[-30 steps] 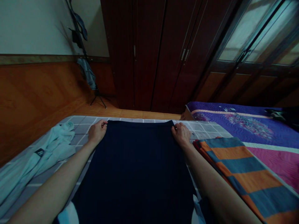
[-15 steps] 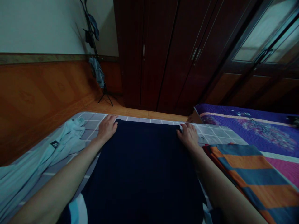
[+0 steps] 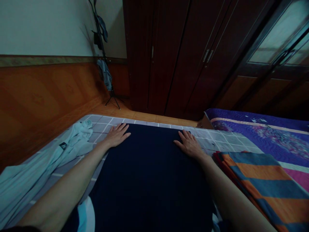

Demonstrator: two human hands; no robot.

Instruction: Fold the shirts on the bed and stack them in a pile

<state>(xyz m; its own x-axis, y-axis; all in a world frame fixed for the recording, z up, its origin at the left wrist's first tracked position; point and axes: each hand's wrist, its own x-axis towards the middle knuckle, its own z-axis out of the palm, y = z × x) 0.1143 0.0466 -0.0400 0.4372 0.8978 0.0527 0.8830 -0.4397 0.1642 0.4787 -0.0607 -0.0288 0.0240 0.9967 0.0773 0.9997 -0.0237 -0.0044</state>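
Grip: both hands released, palms down, fingers extended, clenching nothing. Left hand (image 3: 117,135) is resting at the far left corner of the dark shirt (image 3: 154,174), thumb and fingertips on the fabric; right hand (image 3: 189,145) is lying on the far right corner, fingers slightly spread. Shirt is lying flat between the forearms on the checked sheet (image 3: 223,138), its far edge running close to the sheet's far edge, white and light-blue patches showing at both lower sides. Pale garment (image 3: 65,151) is lying rumpled left of the left arm, dark label facing up. Orange-and-blue striped cloth (image 3: 267,180) is sitting folded just right of the right arm. Further right, purple bedding (image 3: 241,120) is covering a second surface. Past the sheet, dark wardrobe (image 3: 164,58) is standing closed; left of it, a coat rack (image 3: 104,54) is holding a blue-grey garment (image 3: 105,75).
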